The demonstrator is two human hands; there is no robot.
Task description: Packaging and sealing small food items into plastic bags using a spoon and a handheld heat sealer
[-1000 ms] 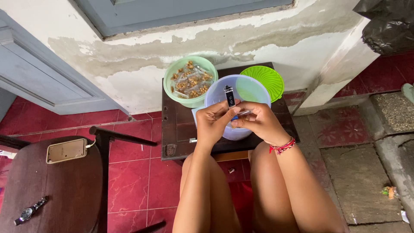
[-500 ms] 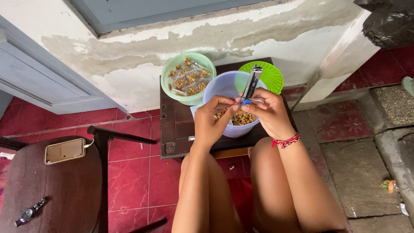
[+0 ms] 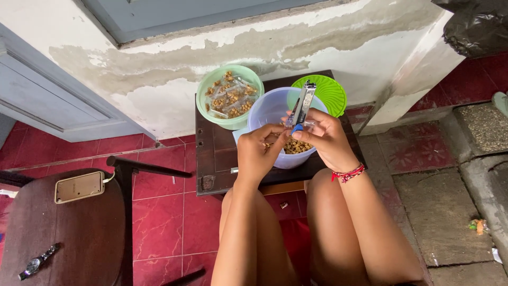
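My right hand (image 3: 329, 140) grips a silver stapler (image 3: 301, 103) with a blue base, its long end pointing up and away from me. My left hand (image 3: 256, 152) pinches a small clear plastic packet (image 3: 310, 124) at the stapler's jaw. Both hands hover over a translucent pale-blue bowl (image 3: 263, 110) holding brown snack pieces (image 3: 296, 145). Behind it to the left, a light green bowl (image 3: 204, 91) holds several filled clear packets.
The bowls stand on a small dark wooden table (image 3: 214, 153) against a peeling wall. A bright green lid (image 3: 329, 93) lies behind the blue bowl. To my left is a brown seat with a phone (image 3: 79, 186) and a wristwatch (image 3: 37, 260). A black bag (image 3: 476, 26) hangs at top right.
The stapler has swung from upright between my hands to tilted up and right. My hands have parted a little, so the brown pieces in the blue bowl now show.
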